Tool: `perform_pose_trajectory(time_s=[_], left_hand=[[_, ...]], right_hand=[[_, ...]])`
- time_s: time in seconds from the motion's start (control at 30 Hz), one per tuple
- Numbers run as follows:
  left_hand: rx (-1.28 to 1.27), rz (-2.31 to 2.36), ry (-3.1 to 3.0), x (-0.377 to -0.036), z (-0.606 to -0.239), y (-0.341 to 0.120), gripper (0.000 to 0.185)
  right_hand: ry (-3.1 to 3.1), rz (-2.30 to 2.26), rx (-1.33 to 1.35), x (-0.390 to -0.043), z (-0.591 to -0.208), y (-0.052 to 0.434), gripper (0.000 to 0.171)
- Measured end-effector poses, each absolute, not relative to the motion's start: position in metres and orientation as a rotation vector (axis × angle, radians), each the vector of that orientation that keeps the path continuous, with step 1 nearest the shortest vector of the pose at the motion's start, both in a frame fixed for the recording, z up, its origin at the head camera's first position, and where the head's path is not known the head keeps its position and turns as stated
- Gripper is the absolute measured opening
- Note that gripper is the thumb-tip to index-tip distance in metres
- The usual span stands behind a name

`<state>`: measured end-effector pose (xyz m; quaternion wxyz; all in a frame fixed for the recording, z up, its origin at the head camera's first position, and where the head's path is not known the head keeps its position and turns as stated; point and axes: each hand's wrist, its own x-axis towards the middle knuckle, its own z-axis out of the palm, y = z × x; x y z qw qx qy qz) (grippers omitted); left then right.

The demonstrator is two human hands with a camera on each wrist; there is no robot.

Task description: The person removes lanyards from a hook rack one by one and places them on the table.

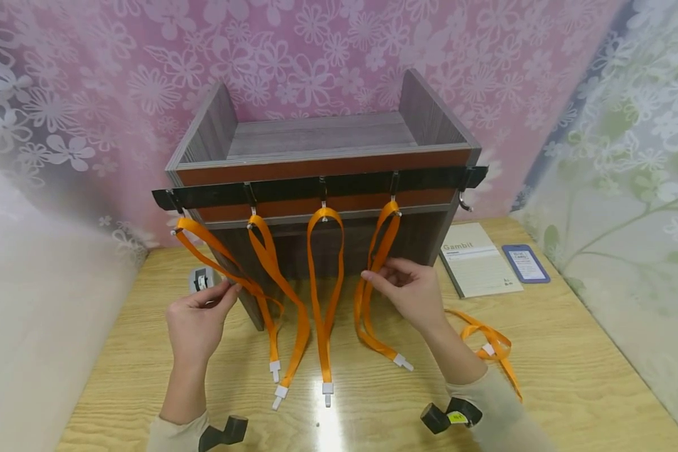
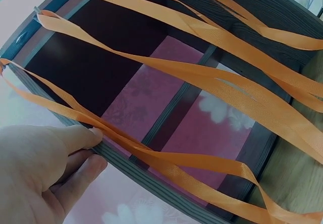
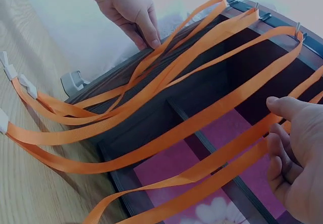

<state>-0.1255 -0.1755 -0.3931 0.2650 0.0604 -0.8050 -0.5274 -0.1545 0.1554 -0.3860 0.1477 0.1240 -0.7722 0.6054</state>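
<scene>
We see four orange straps hanging from the hook rail (image 1: 316, 187) of a wooden shelf (image 1: 322, 135). Our left hand (image 1: 194, 317) pinches the leftmost strap (image 1: 215, 251); our right hand (image 1: 409, 285) pinches the fourth strap (image 1: 381, 251) (a fifth strap (image 1: 488, 342) lies on the table (image 1: 570, 376)).

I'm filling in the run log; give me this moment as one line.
left hand pinches leftmost orange lanyard | right hand pinches fourth lanyard | fifth hook bare
</scene>
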Motion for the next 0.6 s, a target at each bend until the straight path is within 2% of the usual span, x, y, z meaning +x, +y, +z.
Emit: perform_pose_trajectory(time_s=[0.13,0.27,0.6], left_hand=[[0.163,-1.428,-2.169,-0.1257,-0.3943,-0.1762,0.016],[0.171,-1.431,-2.167,-0.1254,-0.3943,-0.1760,0.017],[0.159,-1.407,-2.178,-0.1268,-0.3943,-0.1761,0.016]], right_hand=[[-2.217,1.705,0.317,-0.1514,-0.3865,0.1501,0.015],[-2.163,1.721,0.319,-0.1513,-0.3875,0.1474,0.011],[-1.998,1.813,0.533,-0.1570,-0.3907,0.1528,0.007]])
